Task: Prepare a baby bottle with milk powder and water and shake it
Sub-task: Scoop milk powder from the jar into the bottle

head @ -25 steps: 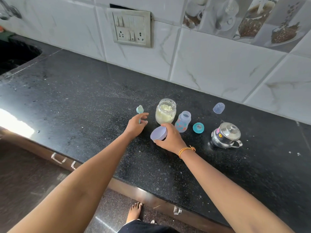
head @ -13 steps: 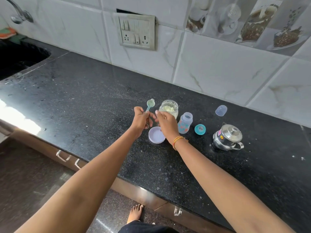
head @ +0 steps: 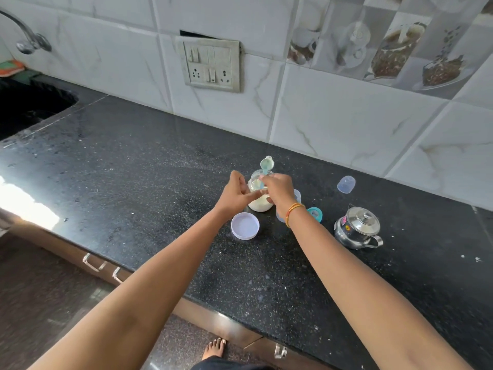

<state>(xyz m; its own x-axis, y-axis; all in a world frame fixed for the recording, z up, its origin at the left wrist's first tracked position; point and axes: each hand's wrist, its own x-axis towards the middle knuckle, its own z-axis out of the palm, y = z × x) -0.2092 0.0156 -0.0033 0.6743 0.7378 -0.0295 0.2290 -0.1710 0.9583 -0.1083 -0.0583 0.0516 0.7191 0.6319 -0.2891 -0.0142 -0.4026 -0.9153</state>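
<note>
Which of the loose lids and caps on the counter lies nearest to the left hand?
The round lilac lid, just below the left hand. The clear dome cap and the teal ring both lie further right, beyond the right hand.

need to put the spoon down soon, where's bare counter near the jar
Bare counter left of the lid, toward the sink. Crowded right of the jar: bottle, teal ring, pot, cap.

Powder jar [head: 260, 201] open, upright, ~half full; lid [head: 245, 225] upturned just in front; bottle [head: 296, 195] mostly hidden behind wrist.
</note>
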